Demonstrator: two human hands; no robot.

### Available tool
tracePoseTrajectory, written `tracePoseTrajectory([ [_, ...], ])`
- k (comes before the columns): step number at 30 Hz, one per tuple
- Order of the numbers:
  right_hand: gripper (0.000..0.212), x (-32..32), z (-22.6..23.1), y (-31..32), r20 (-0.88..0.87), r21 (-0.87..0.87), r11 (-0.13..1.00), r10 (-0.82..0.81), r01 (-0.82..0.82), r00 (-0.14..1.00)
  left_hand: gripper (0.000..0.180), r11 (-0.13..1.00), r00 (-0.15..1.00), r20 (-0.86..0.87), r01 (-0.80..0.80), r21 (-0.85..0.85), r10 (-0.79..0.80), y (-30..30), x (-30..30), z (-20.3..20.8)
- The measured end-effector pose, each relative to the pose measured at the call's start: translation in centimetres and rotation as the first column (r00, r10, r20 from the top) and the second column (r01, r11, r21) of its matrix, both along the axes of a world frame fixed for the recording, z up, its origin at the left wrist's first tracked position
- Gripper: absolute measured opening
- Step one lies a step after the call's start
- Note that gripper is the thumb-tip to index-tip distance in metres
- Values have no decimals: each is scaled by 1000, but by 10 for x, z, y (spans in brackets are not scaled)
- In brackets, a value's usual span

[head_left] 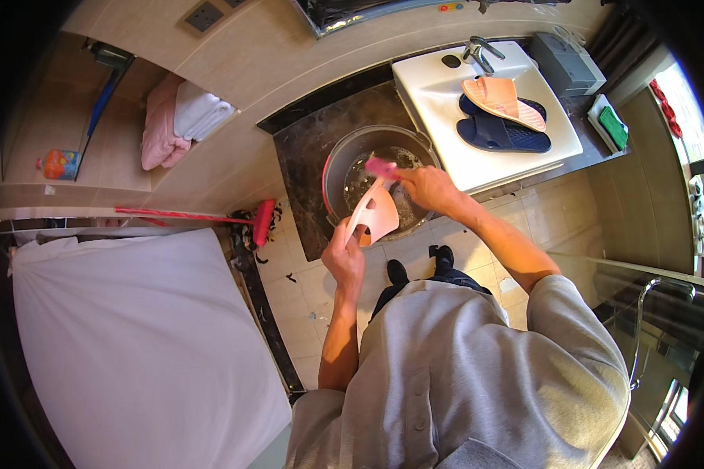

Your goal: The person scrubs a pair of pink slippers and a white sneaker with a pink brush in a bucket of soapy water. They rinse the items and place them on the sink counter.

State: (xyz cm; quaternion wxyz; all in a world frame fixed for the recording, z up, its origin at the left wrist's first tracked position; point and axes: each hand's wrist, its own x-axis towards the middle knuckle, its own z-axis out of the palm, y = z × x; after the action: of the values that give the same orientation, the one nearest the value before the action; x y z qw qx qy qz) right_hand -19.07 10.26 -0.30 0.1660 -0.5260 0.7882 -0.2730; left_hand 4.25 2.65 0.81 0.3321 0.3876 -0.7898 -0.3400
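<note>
Head view has us looking straight down at our own arms, just above the centre of the frame. Our left hand (344, 254) is clamped on the heel end of a pale pink slipper (375, 213), which tilts up and away from us with its sole turned toward the camera. Our right hand (426, 187) is closed around a small pink brush (382, 167), whose head sits at the toe end of the slipper, touching or just short of it; we cannot tell which.

Both hands and the slipper hang over a clear round basin (344, 152) holding water, which stands on the dark marble surface (297, 148) in the upper middle of the frame.

To the right of the basin, a white sink (422, 86) holds three more slippers: a pink one (501, 98) lying across a dark blue pair (501, 133). A chrome tap (477, 51) stands at the sink's far edge, and a grey box (567, 62) sits beyond it at the upper right.

Left of the basin, a red broom (262, 221) lies on the tiled floor with its handle running toward the left edge. A large white sheet or mattress (133, 344) fills the lower left. In the upper left, folded pink and white towels (180, 117) rest on a shelf, and an orange bottle (59, 164) stands further left. Our grey shirt (461, 375) and dark shoes (418, 262) fill the lower middle.
</note>
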Motion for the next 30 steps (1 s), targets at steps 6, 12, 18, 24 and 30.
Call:
tracePoseTrajectory([
  [6,26,-13,-36,-11,-14,21,991,-134,135,991,26,999,993,-116,5,50,1,3,2,-4],
  [12,30,33,4,4,35,-123,987,111,-106,993,28,997,1000,-15,6,79,-5,-3,4,-7],
  [18,38,71,54,21,-35,-132,969,208,-211,977,30,1000,999,-43,-8,5,8,-6,10,-20],
  [24,27,8,-24,-8,-173,43,999,2,5,985,27,999,999,-42,-26,-40,24,-2,4,-10],
  [30,23,7,-36,-12,-154,55,998,-7,15,988,25,1000,1000,-7,-24,2,24,-1,-2,-5],
])
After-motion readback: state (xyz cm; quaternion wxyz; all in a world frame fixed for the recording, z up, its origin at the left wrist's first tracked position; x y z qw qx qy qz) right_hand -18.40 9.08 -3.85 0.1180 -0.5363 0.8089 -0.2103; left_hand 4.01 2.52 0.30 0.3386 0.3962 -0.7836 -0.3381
